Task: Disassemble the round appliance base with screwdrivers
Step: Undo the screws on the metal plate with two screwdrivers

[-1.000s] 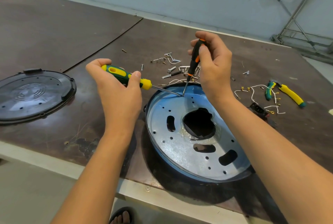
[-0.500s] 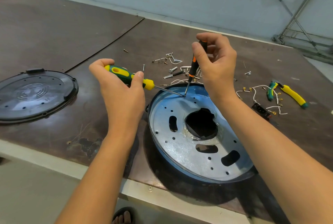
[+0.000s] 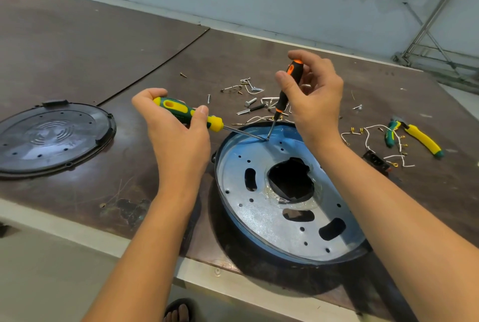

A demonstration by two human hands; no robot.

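Brown tabletop [image 3: 77,49] bears the round base [image 3: 259,220]; left hand [image 3: 176,137] fingers [image 3: 201,114] clasp a green screwdriver [image 3: 181,108], right hand [image 3: 320,106] fingers [image 3: 285,84] an orange screwdriver [image 3: 282,101].

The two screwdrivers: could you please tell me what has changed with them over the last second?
The right hand shifted its grip on the orange screwdriver: fingers earlier wrapped over the handle top are now spread, thumb and fingertips pinching it. Unchanged: the left hand grips the green screwdriver, both tips at the same spot on the round base.
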